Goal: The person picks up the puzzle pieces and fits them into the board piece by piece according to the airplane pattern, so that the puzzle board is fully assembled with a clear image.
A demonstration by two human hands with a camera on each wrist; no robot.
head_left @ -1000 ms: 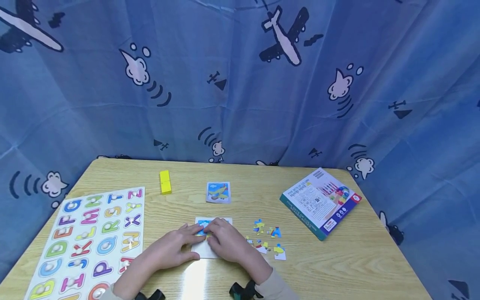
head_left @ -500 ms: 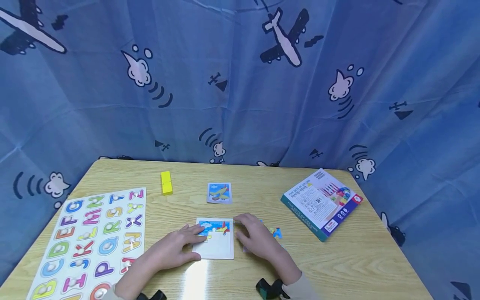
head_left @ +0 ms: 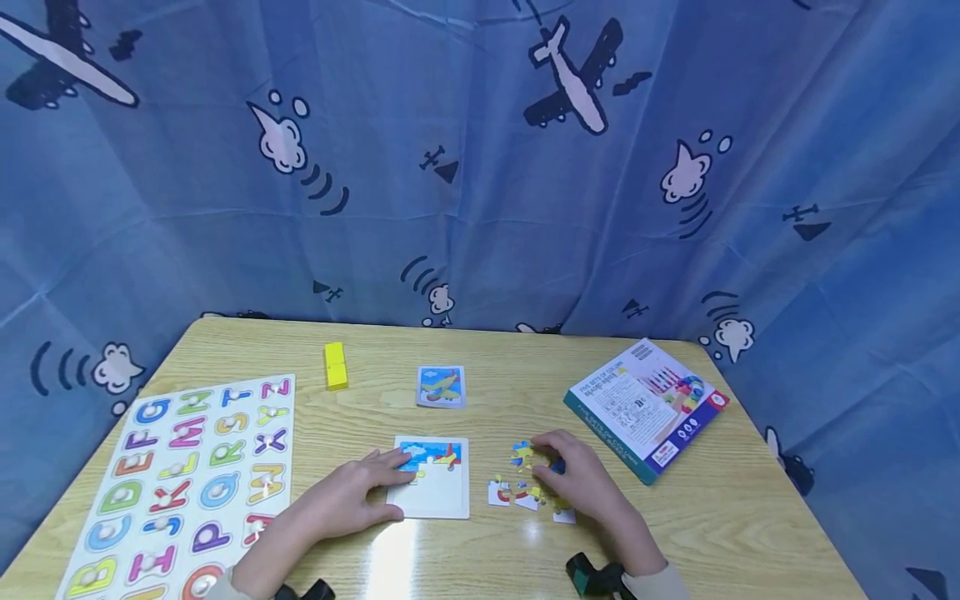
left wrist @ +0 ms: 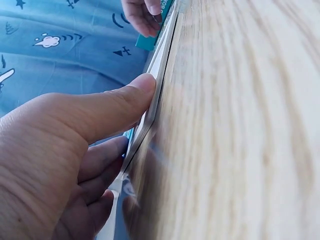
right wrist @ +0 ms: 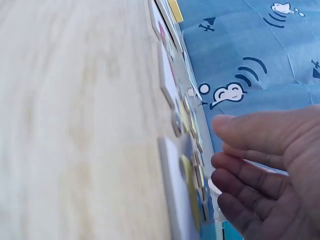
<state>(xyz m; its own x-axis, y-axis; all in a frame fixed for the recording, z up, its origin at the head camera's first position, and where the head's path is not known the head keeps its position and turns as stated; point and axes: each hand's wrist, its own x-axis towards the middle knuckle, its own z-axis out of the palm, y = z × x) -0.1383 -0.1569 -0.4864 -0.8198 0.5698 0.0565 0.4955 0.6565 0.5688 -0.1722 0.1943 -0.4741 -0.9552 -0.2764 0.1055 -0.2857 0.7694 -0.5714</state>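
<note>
A white square puzzle board (head_left: 431,498) lies in the middle of the table, its upper part filled with blue sky and a red-and-yellow plane tail. My left hand (head_left: 352,493) rests on the board's left side, thumb and fingers extended across its edge. To the right, loose jigsaw pieces (head_left: 503,492) are spread on the wood. Just above them is my right hand (head_left: 581,475), its fingers slightly bent and apart, partly covering some pieces. In the right wrist view nothing shows between the thumb and fingers of the right hand (right wrist: 265,170).
Behind the board lies a small plane picture card (head_left: 441,387). A yellow block (head_left: 335,366) stands further left. An alphabet peg board (head_left: 187,479) covers the table's left side, and a boxed set (head_left: 645,408) lies at the back right. A blue curtain (head_left: 480,167) hangs behind.
My right hand has lifted off the board and moved right to the loose pieces, uncovering the assembled upper part of the puzzle. My left hand has stayed on the board.
</note>
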